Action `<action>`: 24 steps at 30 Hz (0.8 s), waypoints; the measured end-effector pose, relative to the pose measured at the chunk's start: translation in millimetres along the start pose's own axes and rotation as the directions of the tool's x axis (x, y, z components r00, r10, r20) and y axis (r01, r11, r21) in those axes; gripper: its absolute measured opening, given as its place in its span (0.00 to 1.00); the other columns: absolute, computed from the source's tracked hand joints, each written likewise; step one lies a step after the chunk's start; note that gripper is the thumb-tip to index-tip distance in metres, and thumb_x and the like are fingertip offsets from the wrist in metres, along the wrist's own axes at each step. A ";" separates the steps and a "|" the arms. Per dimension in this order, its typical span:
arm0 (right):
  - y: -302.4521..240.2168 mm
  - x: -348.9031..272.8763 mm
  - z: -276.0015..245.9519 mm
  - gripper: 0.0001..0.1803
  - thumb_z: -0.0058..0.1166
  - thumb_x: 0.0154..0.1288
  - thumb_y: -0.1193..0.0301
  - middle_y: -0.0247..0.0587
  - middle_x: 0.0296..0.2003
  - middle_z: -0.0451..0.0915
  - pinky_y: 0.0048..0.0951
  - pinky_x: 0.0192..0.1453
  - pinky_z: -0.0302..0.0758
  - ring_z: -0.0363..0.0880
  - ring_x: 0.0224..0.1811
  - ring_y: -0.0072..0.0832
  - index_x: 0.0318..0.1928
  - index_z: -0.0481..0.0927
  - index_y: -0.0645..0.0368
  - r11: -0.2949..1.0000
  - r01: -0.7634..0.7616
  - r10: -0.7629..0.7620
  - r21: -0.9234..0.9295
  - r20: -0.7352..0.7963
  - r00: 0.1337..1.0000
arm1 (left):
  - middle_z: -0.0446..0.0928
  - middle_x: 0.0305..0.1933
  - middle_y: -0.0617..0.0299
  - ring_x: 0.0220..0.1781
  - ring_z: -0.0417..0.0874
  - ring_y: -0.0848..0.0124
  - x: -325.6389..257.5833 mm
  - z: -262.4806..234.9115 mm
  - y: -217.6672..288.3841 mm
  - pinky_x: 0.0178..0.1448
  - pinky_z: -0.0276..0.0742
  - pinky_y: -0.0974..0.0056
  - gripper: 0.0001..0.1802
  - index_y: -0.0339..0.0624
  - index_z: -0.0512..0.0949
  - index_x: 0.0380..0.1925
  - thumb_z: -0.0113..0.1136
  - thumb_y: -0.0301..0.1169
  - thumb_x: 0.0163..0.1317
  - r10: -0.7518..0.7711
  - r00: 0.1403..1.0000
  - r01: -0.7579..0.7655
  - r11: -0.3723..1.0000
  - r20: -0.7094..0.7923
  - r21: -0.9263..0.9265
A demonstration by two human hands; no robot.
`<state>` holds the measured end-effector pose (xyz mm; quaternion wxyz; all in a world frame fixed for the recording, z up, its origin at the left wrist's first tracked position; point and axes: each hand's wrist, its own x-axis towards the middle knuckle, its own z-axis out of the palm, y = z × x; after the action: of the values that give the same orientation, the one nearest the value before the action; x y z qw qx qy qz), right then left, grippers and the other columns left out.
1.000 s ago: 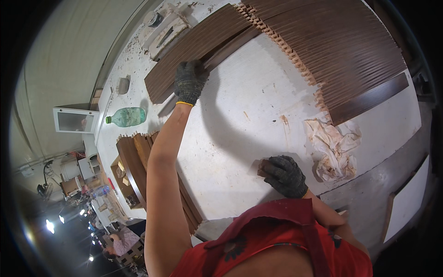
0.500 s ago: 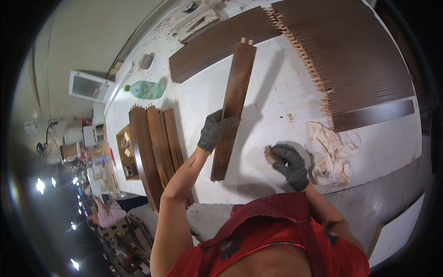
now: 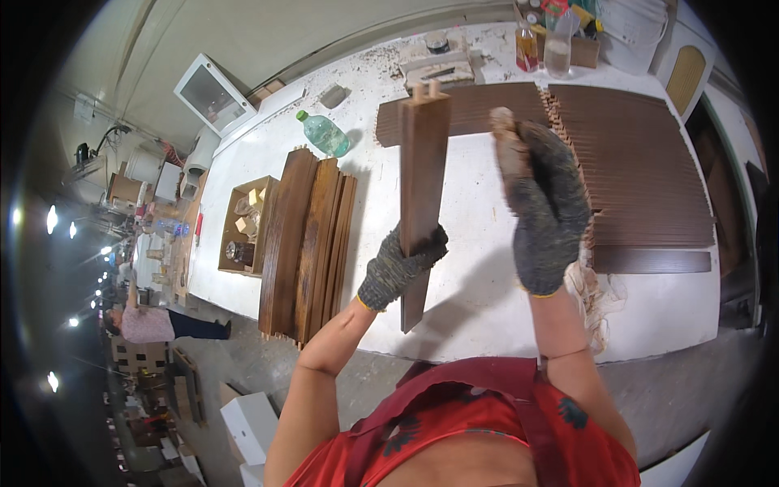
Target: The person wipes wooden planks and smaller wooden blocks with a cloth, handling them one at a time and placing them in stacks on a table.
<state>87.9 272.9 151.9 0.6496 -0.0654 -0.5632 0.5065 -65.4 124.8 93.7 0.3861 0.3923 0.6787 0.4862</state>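
My left hand (image 3: 402, 264), in a grey knit glove, grips a long dark brown wooden slat (image 3: 423, 170) near its lower end and holds it upright above the white table (image 3: 479, 284). Two small tenons stick out of the slat's top end. My right hand (image 3: 550, 207), also gloved, is raised beside the slat and closed on a small brown sanding block (image 3: 506, 146). The block is a short way right of the slat, not touching it.
A wide layer of dark slats (image 3: 641, 170) covers the table's right side. A stack of lighter brown slats (image 3: 308, 243) lies at the left, next to a cardboard box (image 3: 243, 227) and a green bottle (image 3: 324, 134). A rag (image 3: 592, 292) lies near the front edge. A person (image 3: 150, 325) stands far left.
My left hand has lifted the slat from the table and stood it upright in front of me. My right hand rose from the table with the block to beside it.
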 end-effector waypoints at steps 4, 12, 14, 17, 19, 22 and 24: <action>-13.8 1.7 30.4 0.24 0.67 0.54 0.75 0.42 0.52 0.76 0.27 0.45 0.78 0.77 0.51 0.32 0.54 0.79 0.56 0.933 0.180 -0.170 -0.311 0.058 0.984 | 0.78 0.41 0.65 0.38 0.76 0.77 -19.1 16.3 9.3 0.43 0.76 0.69 0.25 0.44 0.70 0.60 0.59 0.23 0.61 0.143 0.986 -0.145 0.989 -0.087 -0.019; -27.3 -13.9 51.3 0.22 0.69 0.53 0.73 0.41 0.46 0.77 0.26 0.40 0.79 0.79 0.43 0.29 0.50 0.80 0.56 0.944 0.137 -0.144 -0.300 0.001 0.990 | 0.80 0.39 0.62 0.40 0.80 0.75 -42.1 16.7 5.0 0.43 0.78 0.67 0.15 0.39 0.76 0.47 0.61 0.25 0.60 0.243 0.940 -0.248 0.969 -0.242 0.007; -31.4 -6.2 52.3 0.18 0.68 0.56 0.73 0.40 0.43 0.79 0.26 0.43 0.79 0.80 0.42 0.28 0.48 0.81 0.58 0.969 -0.094 0.085 -0.230 -0.049 0.995 | 0.80 0.38 0.63 0.40 0.79 0.75 -50.7 12.6 2.3 0.44 0.78 0.67 0.13 0.39 0.77 0.46 0.61 0.24 0.60 0.242 0.942 -0.259 0.965 -0.234 -0.043; 8.5 -0.9 31.1 0.16 0.66 0.58 0.72 0.40 0.43 0.80 0.27 0.48 0.77 0.79 0.43 0.26 0.47 0.82 0.60 0.961 -0.094 0.113 -0.260 0.056 0.992 | 0.80 0.38 0.63 0.40 0.79 0.75 -55.6 14.0 9.0 0.46 0.77 0.68 0.12 0.39 0.78 0.45 0.61 0.23 0.59 0.305 0.938 -0.307 0.952 -0.162 0.012; 2.8 -5.3 37.5 0.14 0.63 0.60 0.74 0.39 0.44 0.81 0.26 0.47 0.77 0.79 0.42 0.24 0.47 0.82 0.61 0.968 -0.187 0.197 -0.169 0.044 0.979 | 0.81 0.39 0.62 0.42 0.81 0.73 -61.6 8.2 12.4 0.48 0.78 0.66 0.12 0.40 0.79 0.44 0.62 0.23 0.58 0.335 0.934 -0.339 0.941 -0.122 -0.008; -28.0 -10.9 50.8 0.13 0.62 0.62 0.75 0.37 0.43 0.81 0.23 0.46 0.76 0.78 0.40 0.21 0.48 0.82 0.63 0.906 -0.422 0.423 0.020 -0.073 0.903 | 0.82 0.41 0.61 0.44 0.81 0.73 -50.8 -13.8 15.0 0.52 0.78 0.65 0.19 0.39 0.78 0.50 0.65 0.23 0.57 0.123 0.992 -0.124 0.972 -0.017 -0.200; -26.9 -17.8 45.9 0.16 0.62 0.63 0.74 0.36 0.41 0.82 0.21 0.45 0.76 0.78 0.38 0.20 0.50 0.79 0.66 0.952 -0.246 0.267 0.181 -0.104 0.958 | 0.82 0.40 0.62 0.42 0.81 0.74 -51.7 -14.6 23.4 0.50 0.78 0.66 0.15 0.39 0.80 0.44 0.68 0.27 0.56 0.179 0.982 -0.191 0.916 -0.069 -0.354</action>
<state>69.6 224.7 174.0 0.6158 -0.1160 -0.4633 0.6266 -54.6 77.7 126.9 0.3914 0.3690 0.5452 0.6429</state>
